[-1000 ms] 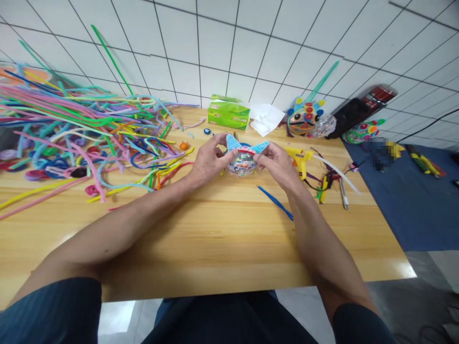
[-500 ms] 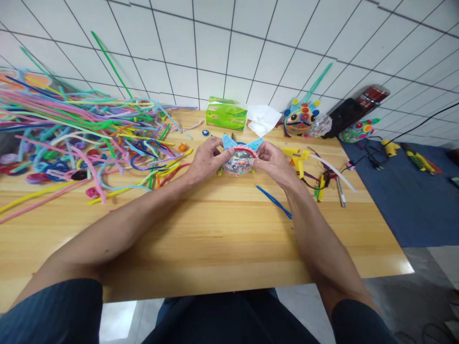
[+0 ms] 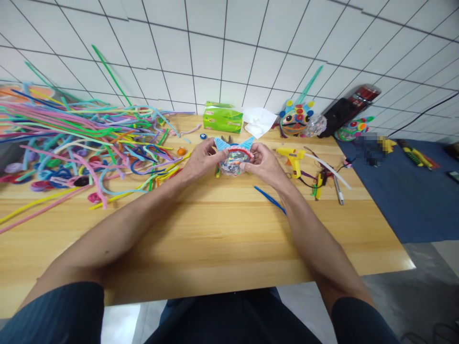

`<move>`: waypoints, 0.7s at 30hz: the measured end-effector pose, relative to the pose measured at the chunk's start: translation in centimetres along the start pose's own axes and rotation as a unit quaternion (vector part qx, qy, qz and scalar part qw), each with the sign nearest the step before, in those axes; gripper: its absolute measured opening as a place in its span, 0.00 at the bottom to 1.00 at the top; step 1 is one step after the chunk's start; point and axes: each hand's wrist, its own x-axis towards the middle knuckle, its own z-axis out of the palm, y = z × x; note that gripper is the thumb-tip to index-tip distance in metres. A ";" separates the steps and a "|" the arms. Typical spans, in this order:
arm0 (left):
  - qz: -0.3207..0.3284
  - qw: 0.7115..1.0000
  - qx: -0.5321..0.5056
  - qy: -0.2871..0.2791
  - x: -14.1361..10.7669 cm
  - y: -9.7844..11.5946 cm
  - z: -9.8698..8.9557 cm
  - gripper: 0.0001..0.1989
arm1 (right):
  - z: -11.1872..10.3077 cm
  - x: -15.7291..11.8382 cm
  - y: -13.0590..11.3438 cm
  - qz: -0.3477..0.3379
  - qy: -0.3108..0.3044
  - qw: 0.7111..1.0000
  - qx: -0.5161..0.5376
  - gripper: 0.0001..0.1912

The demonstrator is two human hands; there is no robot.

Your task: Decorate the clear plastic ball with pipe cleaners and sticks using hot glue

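Observation:
Between my hands is a clear plastic craft figure (image 3: 234, 164) with speckled colours inside. Two light-blue pipe-cleaner ears (image 3: 246, 143) stick up from it, and a red and pink pipe-cleaner band (image 3: 237, 149) curves across its upper part. My left hand (image 3: 203, 160) pinches the figure's left side near one ear. On the opposite side my right hand (image 3: 265, 165) grips it, thumb against the clear plastic. Blue pipe cleaners (image 3: 269, 199) lie on the table by my right forearm. A yellow glue gun (image 3: 293, 158) with a white glue stick rests to the right.
A big heap of coloured pipe cleaners (image 3: 89, 138) covers the table's left. At the back are a green tissue pack (image 3: 223, 118), a crumpled tissue (image 3: 258, 122), a decorated animal figure (image 3: 297, 118) and a dark red flask (image 3: 364, 98). A pen (image 3: 338, 190) lies right, beside a blue cloth (image 3: 394, 191).
The camera view has shifted slightly, so the scene sits a little differently. Both hands keep hold of the craft figure, its band tilted a little differently.

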 end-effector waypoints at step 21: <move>0.069 0.945 0.234 -0.219 3.1 4.5 -3.2 0.50 | -0.3 0.0 0.1 -0.045 0.004 0.998 -0.049 0.23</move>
